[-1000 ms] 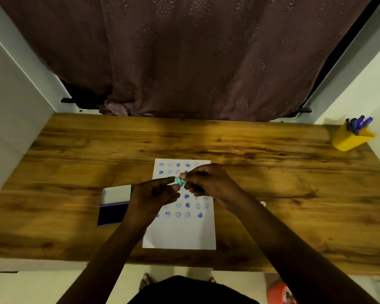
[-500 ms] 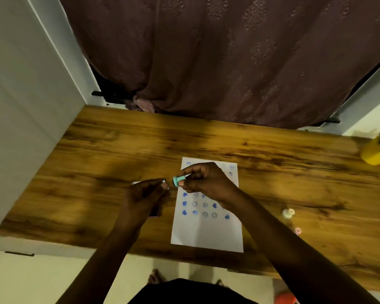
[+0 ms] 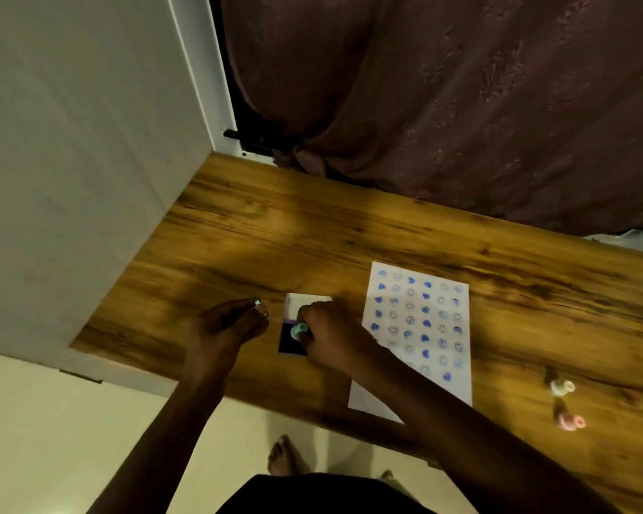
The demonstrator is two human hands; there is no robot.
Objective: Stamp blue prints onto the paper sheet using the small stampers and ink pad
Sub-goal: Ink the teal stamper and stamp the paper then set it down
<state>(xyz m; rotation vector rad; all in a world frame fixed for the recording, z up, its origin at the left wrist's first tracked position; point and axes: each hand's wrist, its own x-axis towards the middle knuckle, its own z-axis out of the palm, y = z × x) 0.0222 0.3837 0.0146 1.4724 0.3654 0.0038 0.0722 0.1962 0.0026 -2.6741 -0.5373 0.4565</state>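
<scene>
A white paper sheet (image 3: 420, 328) with several rows of blue prints lies on the wooden table (image 3: 312, 246). Left of it sits the open ink pad (image 3: 288, 341), dark blue, with its white lid (image 3: 297, 300) behind. My right hand (image 3: 327, 335) is shut on a small teal stamper (image 3: 298, 330) that stands on the pad. My left hand (image 3: 231, 322) hovers left of the pad, fingers curled, with a tiny pale piece at its fingertips; what it is I cannot tell. Two more small stampers, a white one (image 3: 561, 386) and a pink one (image 3: 570, 422), lie right of the sheet.
A white wall panel (image 3: 71, 179) borders the table's left end. A brown curtain (image 3: 442, 105) hangs behind the table. The table's front edge runs just below my hands, with the floor and a bare foot (image 3: 284, 458) beyond.
The view has swung left. My right hand carried the teal stamper from above the sheet to the ink pad. My left hand separated from it and moved left.
</scene>
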